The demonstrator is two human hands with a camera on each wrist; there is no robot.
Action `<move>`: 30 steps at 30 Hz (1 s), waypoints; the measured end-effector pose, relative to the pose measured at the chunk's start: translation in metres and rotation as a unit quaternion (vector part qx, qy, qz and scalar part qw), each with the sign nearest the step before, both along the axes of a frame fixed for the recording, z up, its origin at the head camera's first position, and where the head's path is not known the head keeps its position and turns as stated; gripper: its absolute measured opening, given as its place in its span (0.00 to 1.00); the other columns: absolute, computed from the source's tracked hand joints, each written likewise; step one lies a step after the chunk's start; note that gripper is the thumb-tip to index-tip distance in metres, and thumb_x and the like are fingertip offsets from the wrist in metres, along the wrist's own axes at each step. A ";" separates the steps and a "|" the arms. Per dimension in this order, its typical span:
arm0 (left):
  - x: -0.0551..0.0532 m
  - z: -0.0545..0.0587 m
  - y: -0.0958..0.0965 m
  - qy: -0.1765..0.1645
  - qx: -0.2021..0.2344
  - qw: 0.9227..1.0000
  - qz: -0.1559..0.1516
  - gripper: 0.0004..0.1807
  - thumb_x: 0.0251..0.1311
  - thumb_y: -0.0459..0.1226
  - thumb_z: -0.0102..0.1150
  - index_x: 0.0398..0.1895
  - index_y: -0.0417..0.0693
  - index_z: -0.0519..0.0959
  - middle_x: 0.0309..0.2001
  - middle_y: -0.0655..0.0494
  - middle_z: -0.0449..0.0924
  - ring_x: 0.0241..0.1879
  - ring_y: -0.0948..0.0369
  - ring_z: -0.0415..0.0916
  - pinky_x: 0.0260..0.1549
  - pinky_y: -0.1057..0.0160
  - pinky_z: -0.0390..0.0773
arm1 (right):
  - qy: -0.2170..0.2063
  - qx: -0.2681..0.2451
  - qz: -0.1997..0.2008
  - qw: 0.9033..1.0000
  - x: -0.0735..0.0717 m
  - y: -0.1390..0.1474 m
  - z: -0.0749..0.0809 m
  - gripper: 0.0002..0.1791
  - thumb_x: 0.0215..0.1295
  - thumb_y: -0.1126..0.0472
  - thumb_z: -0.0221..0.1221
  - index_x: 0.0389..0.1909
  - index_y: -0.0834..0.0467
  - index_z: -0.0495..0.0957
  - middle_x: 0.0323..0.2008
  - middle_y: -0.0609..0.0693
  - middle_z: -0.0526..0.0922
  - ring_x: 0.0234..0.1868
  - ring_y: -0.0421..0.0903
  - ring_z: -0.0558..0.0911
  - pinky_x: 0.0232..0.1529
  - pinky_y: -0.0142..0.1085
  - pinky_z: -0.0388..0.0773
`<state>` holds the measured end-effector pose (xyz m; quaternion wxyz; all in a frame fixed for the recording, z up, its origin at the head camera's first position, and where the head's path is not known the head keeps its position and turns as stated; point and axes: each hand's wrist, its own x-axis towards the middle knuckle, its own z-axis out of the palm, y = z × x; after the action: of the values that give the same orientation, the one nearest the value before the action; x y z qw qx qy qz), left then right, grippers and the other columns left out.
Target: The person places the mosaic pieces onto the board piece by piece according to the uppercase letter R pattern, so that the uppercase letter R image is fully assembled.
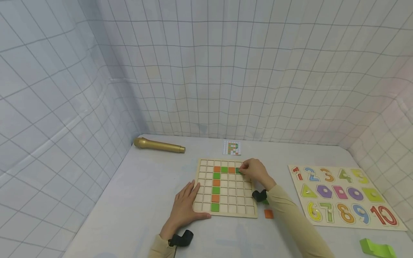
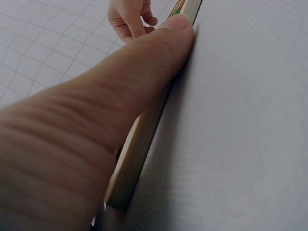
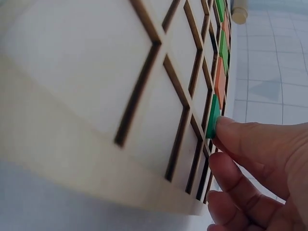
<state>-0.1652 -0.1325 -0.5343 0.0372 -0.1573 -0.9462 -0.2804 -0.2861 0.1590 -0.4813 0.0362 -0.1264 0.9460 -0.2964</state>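
Note:
A wooden grid board [image 1: 228, 216] lies on the table, with orange and green square tiles forming a column and a row in its cells. My left hand [image 1: 184, 206] rests at the board's left side, fingers spread, the thumb along the near edge; in the left wrist view that thumb [image 2: 159, 45] lies on the wooden rim. At the right end of the tile row, my right hand [image 1: 256, 171] pinches a dark green tile [image 3: 211, 118]. The right wrist view has it at its cell, beside an orange tile [image 3: 220, 82], slightly tilted.
An orange tile [image 1: 269, 214] and a partly hidden green tile [image 1: 265, 202] lie right of the board. Behind it is a small pattern card [image 1: 232, 147]; a gold microphone [image 1: 158, 145] lies back left. A number-and-shape puzzle [image 1: 345, 195] and green block [image 1: 376, 248] are at right.

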 end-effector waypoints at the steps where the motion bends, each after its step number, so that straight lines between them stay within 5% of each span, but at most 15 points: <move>1: 0.000 0.000 0.000 0.000 0.000 1.000 0.000 0.63 0.34 0.69 0.67 0.73 0.45 0.57 0.73 0.46 0.50 0.71 0.49 0.44 0.62 0.43 0.50 | 0.000 0.000 0.002 1.000 0.001 0.001 0.001 0.06 0.60 0.59 0.65 0.28 0.57 0.84 0.25 0.44 0.80 0.26 0.42 0.75 0.31 0.38 0.73; 17: 0.000 0.000 0.000 0.012 -0.001 1.000 0.000 0.63 0.33 0.69 0.67 0.72 0.43 0.59 0.72 0.44 0.51 0.70 0.47 0.45 0.60 0.41 0.53 | 0.006 0.005 0.052 0.999 0.008 0.009 -0.002 0.11 0.66 0.61 0.58 0.44 0.59 0.84 0.40 0.52 0.82 0.37 0.45 0.77 0.38 0.43 0.74; 22: 0.000 0.000 0.000 0.021 0.002 1.000 -0.003 0.63 0.34 0.68 0.68 0.71 0.42 0.59 0.71 0.43 0.53 0.70 0.46 0.47 0.59 0.41 0.54 | 0.061 -0.017 0.083 0.994 0.011 0.013 -0.006 0.13 0.66 0.61 0.59 0.48 0.63 0.82 0.33 0.49 0.80 0.28 0.42 0.73 0.29 0.37 0.72; 30: 0.000 0.001 0.000 0.009 0.001 1.000 -0.003 0.63 0.33 0.68 0.68 0.72 0.44 0.58 0.72 0.45 0.51 0.70 0.48 0.45 0.61 0.42 0.52 | 0.182 -0.079 0.049 0.979 0.025 0.026 -0.006 0.14 0.65 0.58 0.60 0.47 0.61 0.81 0.33 0.47 0.80 0.30 0.42 0.74 0.31 0.39 0.72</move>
<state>-0.1656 -0.1328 -0.5336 0.0455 -0.1625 -0.9450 -0.2803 -0.2606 0.1846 -0.4878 -0.1320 -0.2266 0.9031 -0.3401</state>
